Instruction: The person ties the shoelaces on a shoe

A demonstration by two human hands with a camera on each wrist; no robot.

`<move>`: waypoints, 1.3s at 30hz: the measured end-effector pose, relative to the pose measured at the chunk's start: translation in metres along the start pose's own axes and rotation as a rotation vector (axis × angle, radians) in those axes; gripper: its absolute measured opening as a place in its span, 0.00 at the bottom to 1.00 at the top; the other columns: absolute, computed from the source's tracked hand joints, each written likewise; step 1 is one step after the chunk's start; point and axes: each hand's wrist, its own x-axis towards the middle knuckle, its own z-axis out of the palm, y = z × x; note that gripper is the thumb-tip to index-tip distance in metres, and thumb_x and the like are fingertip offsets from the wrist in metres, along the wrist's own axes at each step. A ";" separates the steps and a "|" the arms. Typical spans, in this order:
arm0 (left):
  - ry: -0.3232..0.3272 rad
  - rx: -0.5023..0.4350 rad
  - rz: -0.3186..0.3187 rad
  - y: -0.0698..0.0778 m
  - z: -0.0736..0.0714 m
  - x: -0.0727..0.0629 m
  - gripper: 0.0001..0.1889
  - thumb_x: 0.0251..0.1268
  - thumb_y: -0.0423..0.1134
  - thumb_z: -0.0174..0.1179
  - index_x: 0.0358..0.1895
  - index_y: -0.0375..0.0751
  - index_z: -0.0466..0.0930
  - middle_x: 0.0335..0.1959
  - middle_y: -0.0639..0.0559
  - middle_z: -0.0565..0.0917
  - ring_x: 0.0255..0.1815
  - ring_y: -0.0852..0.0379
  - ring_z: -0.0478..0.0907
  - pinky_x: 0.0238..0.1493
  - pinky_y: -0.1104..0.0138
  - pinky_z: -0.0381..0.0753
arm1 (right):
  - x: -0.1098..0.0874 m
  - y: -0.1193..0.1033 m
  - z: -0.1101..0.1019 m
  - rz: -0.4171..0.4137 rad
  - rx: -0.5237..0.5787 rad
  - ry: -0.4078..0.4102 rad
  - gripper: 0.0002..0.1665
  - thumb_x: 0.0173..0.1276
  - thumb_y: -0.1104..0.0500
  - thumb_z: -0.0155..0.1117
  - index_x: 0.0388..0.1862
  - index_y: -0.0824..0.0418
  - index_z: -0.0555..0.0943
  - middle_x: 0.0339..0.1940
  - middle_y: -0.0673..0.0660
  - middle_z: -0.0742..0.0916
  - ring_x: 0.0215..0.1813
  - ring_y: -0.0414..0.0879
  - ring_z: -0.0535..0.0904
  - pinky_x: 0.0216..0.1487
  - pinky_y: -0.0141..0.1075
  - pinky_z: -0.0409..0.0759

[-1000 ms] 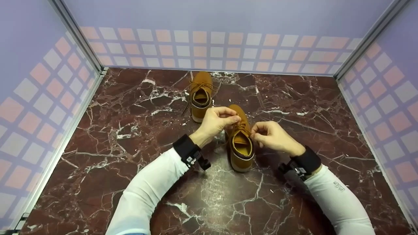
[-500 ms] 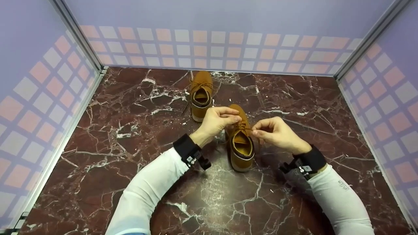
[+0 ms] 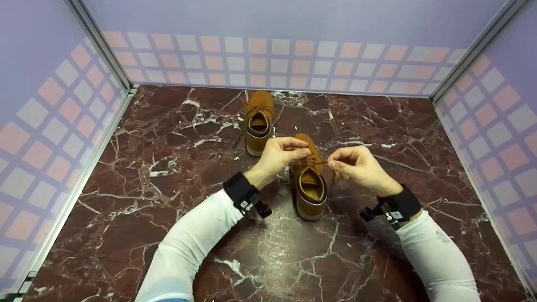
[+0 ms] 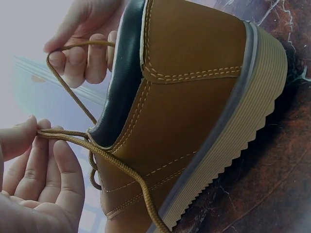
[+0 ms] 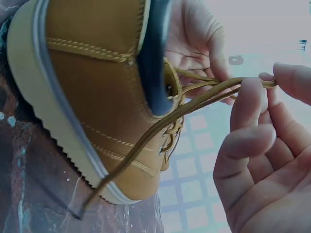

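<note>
A tan lace-up shoe [image 3: 311, 186] stands upright on the marbled surface, its heel toward me. Above its laced front, my left hand [image 3: 277, 158] pinches a doubled shoelace [image 4: 63, 133] between thumb and fingertips. To the right of the shoe, my right hand [image 3: 358, 167] pinches another part of the lace [image 3: 322, 162], which stretches from the eyelets to the fingers. The right wrist view shows the lace's loose end [image 5: 131, 155] hanging from the right hand across the shoe's side. The knot area is partly hidden by the left hand.
A matching tan shoe [image 3: 258, 121], its laces tied in a bow, stands farther back and to the left. Lilac panels with pink and white squares [image 3: 279, 65] border the dark red marbled surface [image 3: 176, 167] at the back and sides.
My right hand has moved slightly right and away from me, drawing the lace out from the shoe so that it now stretches sideways. The left hand and both shoes stay nearly still.
</note>
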 end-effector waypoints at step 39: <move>0.000 0.012 0.041 0.004 0.002 -0.006 0.13 0.68 0.27 0.77 0.52 0.24 0.92 0.36 0.49 0.97 0.24 0.63 0.86 0.32 0.72 0.88 | 0.082 -0.084 -0.004 -0.016 0.257 0.167 0.16 0.87 0.61 0.62 0.36 0.55 0.89 0.29 0.48 0.90 0.17 0.34 0.68 0.20 0.27 0.68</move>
